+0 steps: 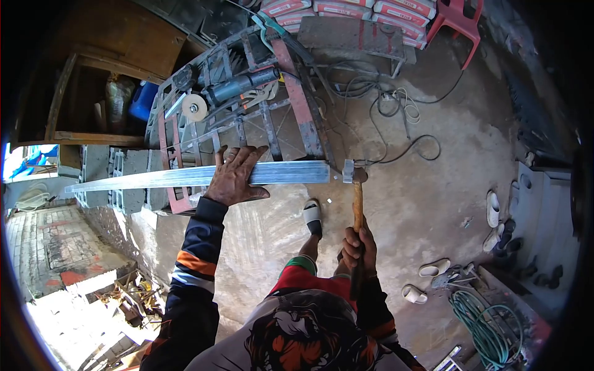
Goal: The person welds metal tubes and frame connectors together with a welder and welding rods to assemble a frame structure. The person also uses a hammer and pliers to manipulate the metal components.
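A long, shiny metal bar [291,172] with grooves along it lies across a metal frame [301,117] and grey hollow blocks [117,161]. My left hand [235,176] rests on top of the bar, fingers spread beyond its far edge and the thumb stretched along the near side. In my right hand [359,247] is a wooden-handled hammer [357,207], gripped low on the handle. The hammer's head is just right of the bar's end, with a small gap between them.
An angle grinder [241,86] with a pale disc [194,107] lies on the frame. Dark cables [387,102] coil on the floor beyond. Stacked bags [402,15], a red chair [458,25], slippers [434,268] and a green hose [479,328] surround the work area.
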Demonstrator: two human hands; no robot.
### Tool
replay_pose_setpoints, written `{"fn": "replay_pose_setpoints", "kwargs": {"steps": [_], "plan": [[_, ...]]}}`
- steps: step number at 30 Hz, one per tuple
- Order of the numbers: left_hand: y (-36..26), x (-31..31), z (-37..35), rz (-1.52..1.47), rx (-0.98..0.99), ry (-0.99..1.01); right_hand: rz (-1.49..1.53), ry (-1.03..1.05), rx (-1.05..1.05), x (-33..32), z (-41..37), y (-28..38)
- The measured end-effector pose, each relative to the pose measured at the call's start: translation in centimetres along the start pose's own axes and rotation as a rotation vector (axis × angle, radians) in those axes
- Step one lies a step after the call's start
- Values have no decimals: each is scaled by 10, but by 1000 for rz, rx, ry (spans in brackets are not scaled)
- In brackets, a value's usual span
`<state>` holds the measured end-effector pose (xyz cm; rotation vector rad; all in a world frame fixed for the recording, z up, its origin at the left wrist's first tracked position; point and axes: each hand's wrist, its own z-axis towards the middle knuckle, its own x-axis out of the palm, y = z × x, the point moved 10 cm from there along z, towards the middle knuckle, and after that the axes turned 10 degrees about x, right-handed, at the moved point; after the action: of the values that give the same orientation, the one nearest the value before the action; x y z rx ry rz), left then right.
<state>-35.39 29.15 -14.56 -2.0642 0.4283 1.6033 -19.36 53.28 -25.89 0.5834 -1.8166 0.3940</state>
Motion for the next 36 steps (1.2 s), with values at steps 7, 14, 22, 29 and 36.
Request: {"fn": "replay_pose_setpoints", "kwargs": {"steps": [7,14,22,29,36], "plan": [[-23,-39,-26,173,-156,-411,-3,25,11,29,-11,-5],[-98,24,-33,-858,-380,-731,-53,54,-6,49,-9,-10],[-132,45,-4,-1357,-430,-889,-153,-7,-12,61,-15,-11],[-147,40,3,-1448,-407,-906,-233,-100,-27,57,-26,-10],[-159,45,4,-1553,-466,-934,-239,-159,-29,55,-36,-7]]}}
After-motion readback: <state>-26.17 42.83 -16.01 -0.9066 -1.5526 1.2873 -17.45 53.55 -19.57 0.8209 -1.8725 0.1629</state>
